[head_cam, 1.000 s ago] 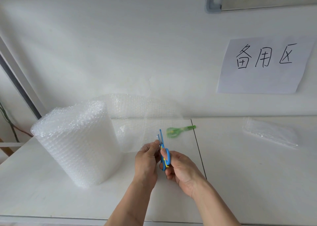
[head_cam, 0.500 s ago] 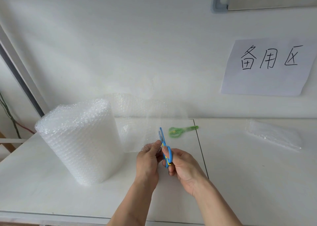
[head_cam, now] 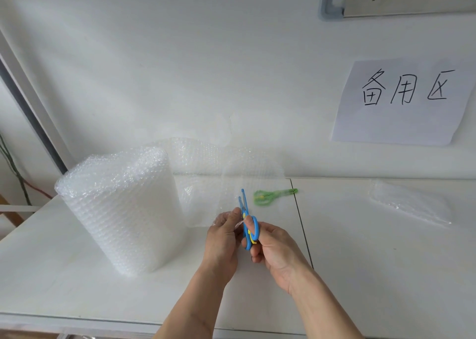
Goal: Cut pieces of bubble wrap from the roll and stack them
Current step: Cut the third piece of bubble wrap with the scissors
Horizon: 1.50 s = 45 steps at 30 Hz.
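I see my left hand (head_cam: 223,238) pinching the bubble wrap sheet (head_cam: 219,184), right hand (head_cam: 273,251) gripping blue scissors (head_cam: 247,222); green scissors (head_cam: 273,195) lie beyond, roll (head_cam: 121,210) left, a cut stack (head_cam: 412,207) far right.

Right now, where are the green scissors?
Head view: green scissors lie on the table just right of centre, beyond the hands, beside the table seam.
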Tool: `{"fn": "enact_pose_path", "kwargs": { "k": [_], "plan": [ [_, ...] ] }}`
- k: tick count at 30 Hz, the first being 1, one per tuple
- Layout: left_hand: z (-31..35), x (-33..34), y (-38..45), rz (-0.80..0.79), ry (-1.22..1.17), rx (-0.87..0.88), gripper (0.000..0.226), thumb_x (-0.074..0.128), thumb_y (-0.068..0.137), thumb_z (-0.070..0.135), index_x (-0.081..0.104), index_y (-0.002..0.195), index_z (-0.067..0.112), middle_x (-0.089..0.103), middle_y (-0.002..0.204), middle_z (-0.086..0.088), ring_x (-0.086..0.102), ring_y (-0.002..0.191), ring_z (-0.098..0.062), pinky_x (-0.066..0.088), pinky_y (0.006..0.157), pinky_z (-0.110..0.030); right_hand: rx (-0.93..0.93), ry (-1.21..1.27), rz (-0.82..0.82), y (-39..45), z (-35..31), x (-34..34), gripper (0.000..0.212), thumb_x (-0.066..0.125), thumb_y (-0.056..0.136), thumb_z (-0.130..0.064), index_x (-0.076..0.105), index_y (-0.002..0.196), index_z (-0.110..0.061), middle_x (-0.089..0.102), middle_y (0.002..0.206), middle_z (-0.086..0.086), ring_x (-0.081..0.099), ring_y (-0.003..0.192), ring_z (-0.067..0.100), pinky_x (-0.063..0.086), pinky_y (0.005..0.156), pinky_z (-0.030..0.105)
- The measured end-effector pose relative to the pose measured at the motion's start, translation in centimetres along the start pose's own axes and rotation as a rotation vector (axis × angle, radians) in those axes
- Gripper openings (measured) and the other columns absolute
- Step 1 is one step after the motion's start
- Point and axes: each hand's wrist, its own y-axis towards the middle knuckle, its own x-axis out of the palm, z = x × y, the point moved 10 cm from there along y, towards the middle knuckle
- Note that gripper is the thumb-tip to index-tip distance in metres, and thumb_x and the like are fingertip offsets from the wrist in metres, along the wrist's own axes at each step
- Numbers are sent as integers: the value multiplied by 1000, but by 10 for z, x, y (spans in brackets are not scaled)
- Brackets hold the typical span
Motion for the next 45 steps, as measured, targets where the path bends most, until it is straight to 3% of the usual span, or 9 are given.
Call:
{"fn": "enact_pose_path", "kwargs": {
  "k": [8,15,20,23,27,32,36,40,45],
  "plan": [
    [0,4,0,-14,69,19,40,51,101,30,51,108,-9,52,54,-14,45,44,-26,40,49,-35,-18,-20,-24,3,-2,3,35,69,83,-47,66,82,-12,53,68,7,40,53,13,36,53,24],
    [-1,2,0,31,96,39,18,54,99,22,52,94,5,47,48,-9,43,41,-24,37,46,-31,-10,-21,-10,4,-1,3,30,68,85,-43,69,78,-14,55,67,5,41,53,11,37,55,25],
    [1,1,0,52,118,75,18,56,97,18,48,85,7,43,51,-6,44,44,-21,41,43,-29,2,-32,-3,7,-6,1,33,69,84,-44,68,74,-12,57,67,7,40,51,12,36,51,24],
    [1,-1,1,56,131,99,20,57,97,22,52,88,5,49,59,-10,51,57,-24,48,53,-34,-5,-52,5,9,-9,-3,37,70,83,-44,66,80,-8,58,67,7,41,50,11,37,52,23],
    [1,7,2,-49,90,79,24,51,100,24,51,94,1,46,59,-12,49,55,-28,46,53,-36,0,-23,-13,10,-10,-1,39,70,82,-44,65,85,-6,59,67,6,42,50,10,38,53,24],
    [5,15,-4,-229,-102,-13,50,39,103,26,42,120,-20,42,55,-10,46,46,-26,42,48,-35,-22,16,-70,8,-9,11,49,72,71,-52,68,87,-6,60,69,8,44,51,11,38,54,26],
    [1,13,-4,-219,-134,-31,44,42,102,24,49,109,-19,39,53,-8,44,43,-25,38,45,-31,-41,27,-77,6,-6,16,50,72,69,-54,68,84,-6,62,70,7,45,52,11,40,55,26],
    [0,8,-1,-156,-157,0,26,48,100,21,51,80,4,37,52,-8,42,41,-23,35,43,-29,-46,-22,-61,6,-8,15,45,69,72,-54,67,78,-10,63,70,6,46,52,12,43,55,28],
    [-6,2,1,-84,-141,-5,25,54,99,19,49,77,7,33,55,-8,39,40,-21,33,42,-27,-60,-100,-8,6,-14,15,44,67,82,-51,63,87,-8,66,71,6,51,53,14,46,54,29]
  ]
}}
